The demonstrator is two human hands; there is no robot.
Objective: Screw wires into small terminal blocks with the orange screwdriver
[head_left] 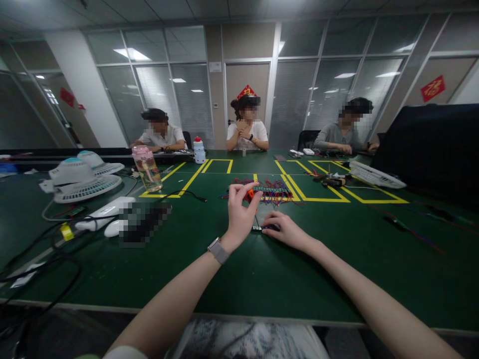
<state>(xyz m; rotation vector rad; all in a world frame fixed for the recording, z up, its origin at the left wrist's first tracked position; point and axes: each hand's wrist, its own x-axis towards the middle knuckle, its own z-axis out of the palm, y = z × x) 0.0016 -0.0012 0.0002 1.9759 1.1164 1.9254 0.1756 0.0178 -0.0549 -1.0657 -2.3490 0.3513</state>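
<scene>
My left hand (241,212), with a watch at the wrist, is raised over the table, thumb and fingers curled round a small orange-and-black screwdriver (250,195). Its thin dark shaft points down at a small circuit board (256,228) lying on the green surface. Resting low on the table, my right hand (282,229) has its fingers closed on the right end of that board, which they partly cover. Just beyond both hands lies a row of small boards with red and blue wires (275,192), partly hidden behind my left hand.
Black cables (48,244), a white power strip (107,212) and white fans (86,179) crowd the left, near a pink-lidded bottle (147,167). Tools (331,179) and a large black screen (430,154) are at the right. Three people sit across the table (239,289).
</scene>
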